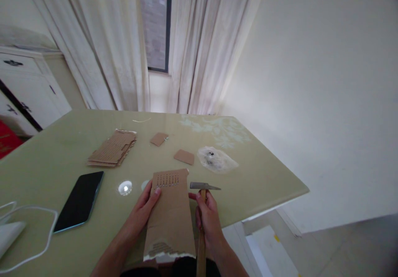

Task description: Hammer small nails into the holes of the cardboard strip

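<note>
A torn-edged cardboard piece (172, 217) is tilted up near the table's front edge, with rows of small marks, perhaps holes, near its far end. My left hand (147, 200) grips its left side, thumb on top and fingers behind. In my right hand (207, 215) is a hammer (201, 227), its wooden handle pointing toward me and its metal head lying sideways above the fist. One right finger reaches toward the cardboard's right edge; whether it touches cannot be told. Beyond the cardboard lie two small cardboard scraps, a brown square (184, 156) and another brown piece (159, 139).
A stack of marked cardboard (113, 147) lies at the back left of the greenish table (248, 185). A clear plastic bag (216, 159) with small dark items is at the right. A dark tablet (80, 200) and a white cable (51, 227) lie at the left. A wall stands on the right.
</note>
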Action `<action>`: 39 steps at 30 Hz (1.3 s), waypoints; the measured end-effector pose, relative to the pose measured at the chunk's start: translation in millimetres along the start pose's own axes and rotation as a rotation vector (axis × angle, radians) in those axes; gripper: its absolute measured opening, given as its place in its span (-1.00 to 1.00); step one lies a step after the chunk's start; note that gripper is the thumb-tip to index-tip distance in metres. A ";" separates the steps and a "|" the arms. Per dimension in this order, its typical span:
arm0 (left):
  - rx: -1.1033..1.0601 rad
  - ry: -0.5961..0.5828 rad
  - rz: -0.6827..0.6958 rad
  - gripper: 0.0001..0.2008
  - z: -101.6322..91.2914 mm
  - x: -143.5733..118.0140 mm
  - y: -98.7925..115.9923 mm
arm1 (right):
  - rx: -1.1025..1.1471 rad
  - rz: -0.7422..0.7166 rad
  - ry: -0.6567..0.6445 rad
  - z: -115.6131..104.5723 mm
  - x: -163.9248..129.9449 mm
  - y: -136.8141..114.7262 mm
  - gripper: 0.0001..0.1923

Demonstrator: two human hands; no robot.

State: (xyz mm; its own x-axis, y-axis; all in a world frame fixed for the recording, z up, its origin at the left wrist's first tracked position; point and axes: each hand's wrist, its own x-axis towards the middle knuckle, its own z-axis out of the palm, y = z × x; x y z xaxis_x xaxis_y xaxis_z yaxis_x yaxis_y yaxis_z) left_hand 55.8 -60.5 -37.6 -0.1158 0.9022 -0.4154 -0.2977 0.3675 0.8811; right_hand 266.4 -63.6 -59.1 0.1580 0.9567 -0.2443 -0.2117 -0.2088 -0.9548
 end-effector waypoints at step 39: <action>0.030 0.067 0.211 -0.25 -6.1 13.6 -20.5 | -1.382 -0.475 -0.027 44.0 148.3 -40.1 -0.70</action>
State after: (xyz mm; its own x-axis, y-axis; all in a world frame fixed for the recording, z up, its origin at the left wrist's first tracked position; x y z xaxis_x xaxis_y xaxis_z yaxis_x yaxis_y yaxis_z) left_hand 54.6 -57.1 -62.7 -0.2353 0.9431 -0.2348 -0.2325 0.1799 0.9558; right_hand 255.8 95.6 -49.6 -0.0739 0.9898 0.1220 0.9315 0.1122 -0.3459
